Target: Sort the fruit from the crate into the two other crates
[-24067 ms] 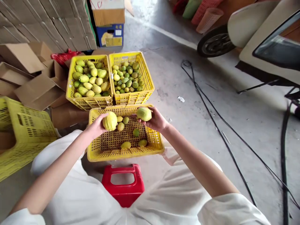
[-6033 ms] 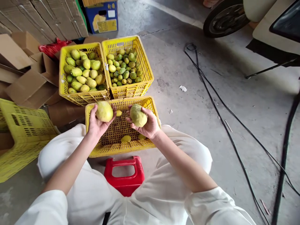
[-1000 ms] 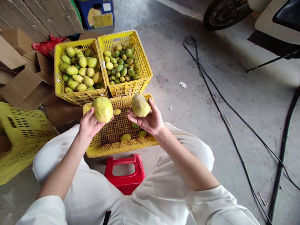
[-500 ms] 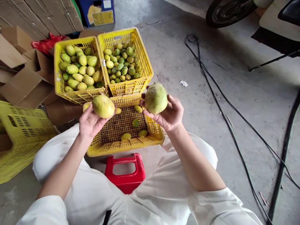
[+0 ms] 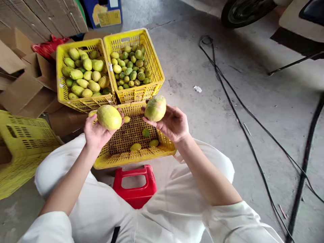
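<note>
In the head view, my left hand (image 5: pixel 98 133) holds a smooth, oval yellow fruit (image 5: pixel 109 117) up on its fingers. My right hand (image 5: pixel 174 125) grips a rounder yellow-green fruit (image 5: pixel 155 108), with a pale patch facing up. Both are held above the front yellow crate (image 5: pixel 134 156), apart from each other. Inside that crate lie several loose fruits, among them a yellow one (image 5: pixel 136 147) and a green one (image 5: pixel 145 133). Behind it, the left crate (image 5: pixel 60 84) is well filled with larger yellow-green fruits. Smaller, greener fruits lie in the right crate (image 5: pixel 158 72).
A red plastic stool (image 5: pixel 136 194) sits between my knees. On the left are another yellow crate (image 5: pixel 27 148) and opened cardboard boxes (image 5: pixel 30 91). Black cables (image 5: pixel 243 135) run over the concrete floor at right, below a parked vehicle's wheel (image 5: pixel 245 11).
My right hand has moved left with its fruit, which has turned to show a pale patch. The left hand's fruit has shifted and turned slightly.
</note>
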A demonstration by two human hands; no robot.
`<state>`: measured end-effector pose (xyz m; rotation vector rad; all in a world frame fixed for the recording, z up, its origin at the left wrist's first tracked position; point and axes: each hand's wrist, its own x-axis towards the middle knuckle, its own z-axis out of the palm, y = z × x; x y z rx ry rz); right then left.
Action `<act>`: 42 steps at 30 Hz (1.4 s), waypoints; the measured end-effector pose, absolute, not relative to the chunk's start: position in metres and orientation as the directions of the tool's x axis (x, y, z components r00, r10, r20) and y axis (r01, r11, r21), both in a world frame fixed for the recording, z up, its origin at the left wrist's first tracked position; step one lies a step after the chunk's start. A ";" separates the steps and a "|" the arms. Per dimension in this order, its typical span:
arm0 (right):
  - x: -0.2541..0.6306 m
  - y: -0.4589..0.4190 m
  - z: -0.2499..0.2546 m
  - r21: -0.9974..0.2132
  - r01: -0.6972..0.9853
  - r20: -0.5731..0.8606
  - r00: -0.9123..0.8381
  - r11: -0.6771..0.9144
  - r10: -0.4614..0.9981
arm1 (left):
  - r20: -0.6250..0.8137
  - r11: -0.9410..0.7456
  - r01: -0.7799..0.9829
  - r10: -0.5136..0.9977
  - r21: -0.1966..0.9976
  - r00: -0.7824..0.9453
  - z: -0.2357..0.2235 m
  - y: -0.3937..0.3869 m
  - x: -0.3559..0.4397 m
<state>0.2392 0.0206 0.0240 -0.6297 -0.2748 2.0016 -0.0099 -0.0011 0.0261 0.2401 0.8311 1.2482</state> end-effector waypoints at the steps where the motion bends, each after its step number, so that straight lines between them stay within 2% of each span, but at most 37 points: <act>1: 0.239 0.021 0.021 -0.429 -0.753 -0.309 -0.397 -0.500 0.864 | -0.421 0.335 -0.743 0.904 0.579 0.080 0.027 -0.001 -0.011; 6: 0.235 0.021 0.001 -0.349 -0.740 -0.342 -0.470 -0.575 0.814 | -0.489 0.446 -0.660 0.862 0.604 0.134 0.018 -0.003 -0.011; 10: 0.232 0.020 -0.001 -0.391 -0.665 -0.399 -0.501 -0.636 0.768 | -0.554 0.508 -0.641 0.819 0.576 0.151 0.003 -0.008 -0.006; 15: 0.236 0.021 0.019 -0.499 -0.734 -0.304 -0.349 -0.460 0.886 | -0.544 0.467 -0.696 0.829 0.545 0.131 0.008 -0.010 -0.006; 18: 0.239 0.022 0.023 -0.511 -0.743 -0.308 -0.310 -0.432 0.899 | -0.542 0.474 -0.724 0.824 0.502 0.163 0.018 -0.009 -0.009; 20: 0.237 0.022 0.017 -0.491 -0.717 -0.363 -0.347 -0.494 0.865 | -0.536 0.474 -0.738 0.824 0.480 0.181 0.022 -0.007 -0.009; 23: 0.229 0.023 -0.003 -0.435 -0.596 -0.546 -0.422 -0.675 0.724 | -0.560 0.482 -0.738 0.811 0.472 0.170 0.025 -0.005 -0.004; 26: 0.221 0.022 -0.019 -0.391 -0.498 -0.693 -0.395 -0.774 0.604 | -0.615 0.494 -0.733 0.777 0.467 0.131 0.025 -0.001 0.001; 28: 0.220 0.020 -0.021 -0.392 -0.515 -0.668 -0.410 -0.762 0.621 | -0.635 0.484 -0.740 0.766 0.467 0.100 0.025 0.001 0.001; 32: 0.224 0.017 -0.006 -0.467 -0.636 -0.416 -0.455 -0.614 0.788 | -0.584 0.404 -0.757 0.811 0.513 0.038 0.024 0.000 -0.006; 34: 0.226 0.016 -0.001 -0.496 -0.665 -0.334 -0.447 -0.558 0.830 | -0.541 0.400 -0.740 0.839 0.541 0.058 0.024 -0.002 -0.010; 36: 0.225 0.017 -0.002 -0.495 -0.670 -0.326 -0.447 -0.553 0.833 | -0.517 0.423 -0.714 0.850 0.558 0.100 0.023 -0.004 -0.012; 42: 0.214 0.020 -0.026 -0.454 -0.609 -0.420 -0.498 -0.651 0.759 | -0.542 0.525 -0.623 0.820 0.580 0.186 0.011 -0.009 -0.008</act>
